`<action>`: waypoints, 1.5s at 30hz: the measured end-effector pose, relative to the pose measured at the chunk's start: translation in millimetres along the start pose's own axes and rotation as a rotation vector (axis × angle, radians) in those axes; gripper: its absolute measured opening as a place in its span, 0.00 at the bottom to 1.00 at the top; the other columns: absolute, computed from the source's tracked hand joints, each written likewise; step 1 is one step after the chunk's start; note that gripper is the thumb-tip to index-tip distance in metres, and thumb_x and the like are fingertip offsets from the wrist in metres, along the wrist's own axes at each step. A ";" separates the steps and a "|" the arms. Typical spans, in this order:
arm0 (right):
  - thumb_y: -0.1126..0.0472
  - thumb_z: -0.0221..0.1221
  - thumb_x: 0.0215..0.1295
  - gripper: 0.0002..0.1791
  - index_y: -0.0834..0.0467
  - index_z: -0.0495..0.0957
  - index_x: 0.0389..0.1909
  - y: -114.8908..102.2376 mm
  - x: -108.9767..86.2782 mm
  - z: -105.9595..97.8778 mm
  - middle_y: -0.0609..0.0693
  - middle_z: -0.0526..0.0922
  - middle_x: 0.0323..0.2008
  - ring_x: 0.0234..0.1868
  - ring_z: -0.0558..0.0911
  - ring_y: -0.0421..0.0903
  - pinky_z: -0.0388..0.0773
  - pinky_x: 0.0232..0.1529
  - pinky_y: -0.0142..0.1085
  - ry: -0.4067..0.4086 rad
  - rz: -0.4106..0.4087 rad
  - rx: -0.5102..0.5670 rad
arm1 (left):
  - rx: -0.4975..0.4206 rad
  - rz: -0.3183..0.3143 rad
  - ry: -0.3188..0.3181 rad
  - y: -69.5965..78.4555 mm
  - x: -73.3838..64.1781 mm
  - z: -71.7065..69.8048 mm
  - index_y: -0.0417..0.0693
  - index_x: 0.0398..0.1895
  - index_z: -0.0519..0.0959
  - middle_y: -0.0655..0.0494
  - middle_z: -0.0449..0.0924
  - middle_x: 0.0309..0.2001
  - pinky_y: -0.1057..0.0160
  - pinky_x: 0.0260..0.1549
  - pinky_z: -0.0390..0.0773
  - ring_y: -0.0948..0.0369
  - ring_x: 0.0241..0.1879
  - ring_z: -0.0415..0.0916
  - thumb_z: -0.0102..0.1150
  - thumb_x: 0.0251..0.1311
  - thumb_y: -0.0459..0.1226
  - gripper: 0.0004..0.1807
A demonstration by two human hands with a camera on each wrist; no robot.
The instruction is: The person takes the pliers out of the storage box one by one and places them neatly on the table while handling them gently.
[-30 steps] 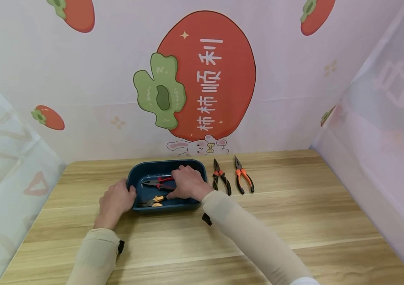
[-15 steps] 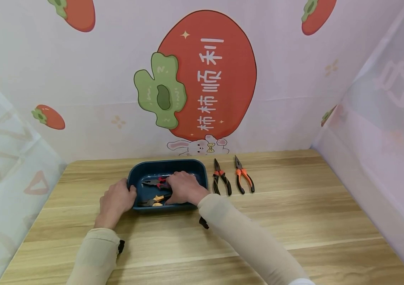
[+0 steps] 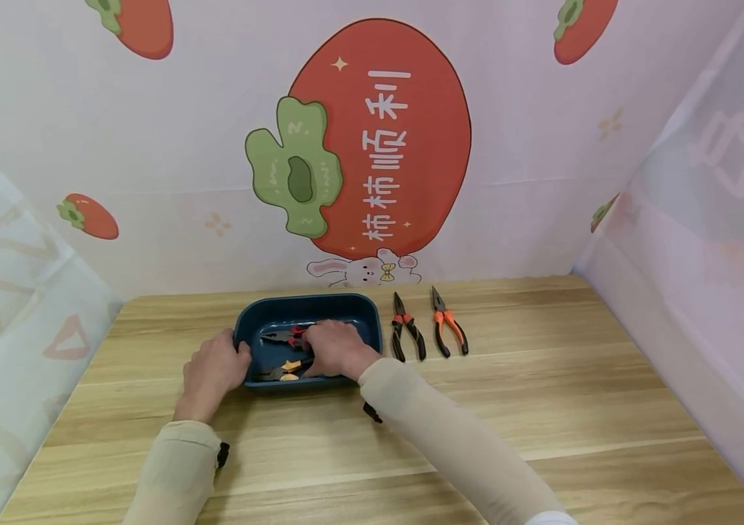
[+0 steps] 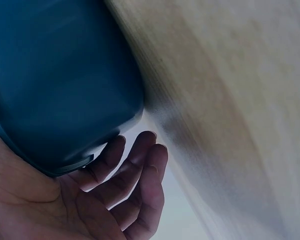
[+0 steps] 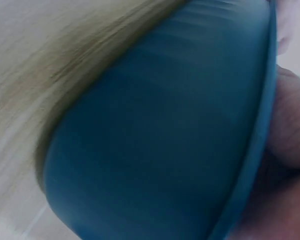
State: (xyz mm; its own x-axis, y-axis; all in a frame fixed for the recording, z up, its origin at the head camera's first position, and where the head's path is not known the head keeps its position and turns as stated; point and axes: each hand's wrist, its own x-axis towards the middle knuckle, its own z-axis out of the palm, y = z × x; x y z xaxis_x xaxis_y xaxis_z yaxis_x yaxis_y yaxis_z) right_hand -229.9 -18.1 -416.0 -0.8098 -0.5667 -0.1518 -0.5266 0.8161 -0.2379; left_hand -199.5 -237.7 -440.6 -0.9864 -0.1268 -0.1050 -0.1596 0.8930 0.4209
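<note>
A dark blue tray stands on the table in the head view. My left hand holds its left end, thumb over the rim and fingers below the outer wall; the left wrist view shows those fingers curled by the tray's underside. Inside lie pliers with red and black handles and pliers with yellow and black handles, their heads pointing left. My right hand reaches over the front rim onto both pairs' handle ends. Its fingertips are hidden, so I cannot tell what it grips.
To the right of the tray lie two needle-nose pliers: one with black and orange handles, the other with orange handles and black ends. A printed cloth wall rises behind the wooden table.
Inside the tray, my right hand has shifted left and slightly toward me, now covering more of the red-handled pliers. My left hand stays on the tray's end; the tray has not visibly moved.
</note>
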 end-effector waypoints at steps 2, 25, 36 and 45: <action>0.43 0.74 0.56 0.20 0.50 0.86 0.44 -0.9 0.2 1.0 0.43 0.83 0.39 0.36 0.75 0.41 0.76 0.41 0.38 -0.004 -0.005 -0.003 | 0.003 -0.002 0.001 0.0 -0.1 0.0 0.30 0.56 0.72 0.28 0.78 0.48 0.40 0.31 0.74 0.38 0.37 0.77 0.43 0.72 0.42 0.23; 0.42 0.72 0.57 0.18 0.50 0.81 0.33 -0.2 -0.9 2.5 0.44 0.77 0.28 0.29 0.75 0.44 0.70 0.31 0.35 -0.061 0.112 0.019 | -0.006 -0.002 -0.016 -0.9 0.0 1.8 0.30 0.58 0.72 0.28 0.77 0.48 0.39 0.32 0.74 0.38 0.38 0.77 0.42 0.73 0.43 0.24; 0.40 0.72 0.57 0.21 0.52 0.83 0.41 0.1 0.6 3.1 0.45 0.77 0.29 0.30 0.76 0.45 0.72 0.31 0.35 -0.076 0.154 -0.001 | -0.011 0.005 -0.006 0.5 -0.6 0.0 0.30 0.55 0.73 0.30 0.78 0.46 0.41 0.30 0.73 0.40 0.35 0.77 0.42 0.72 0.43 0.23; 0.47 0.73 0.58 0.15 0.50 0.85 0.41 3.5 0.5 4.3 0.44 0.79 0.33 0.34 0.75 0.44 0.74 0.38 0.38 -0.062 0.074 -0.010 | 0.000 0.004 -0.013 -1.0 -0.6 -0.3 0.29 0.61 0.70 0.26 0.76 0.52 0.38 0.33 0.74 0.36 0.40 0.77 0.42 0.72 0.43 0.26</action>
State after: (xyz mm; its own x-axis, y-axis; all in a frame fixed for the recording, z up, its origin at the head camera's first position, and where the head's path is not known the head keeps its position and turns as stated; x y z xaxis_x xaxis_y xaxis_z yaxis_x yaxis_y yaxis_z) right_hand -231.0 -16.0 -421.0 -0.8294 -0.5101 -0.2277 -0.4684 0.8572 -0.2142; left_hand -198.8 -238.7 -440.7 -0.9864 -0.1171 -0.1152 -0.1553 0.8936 0.4212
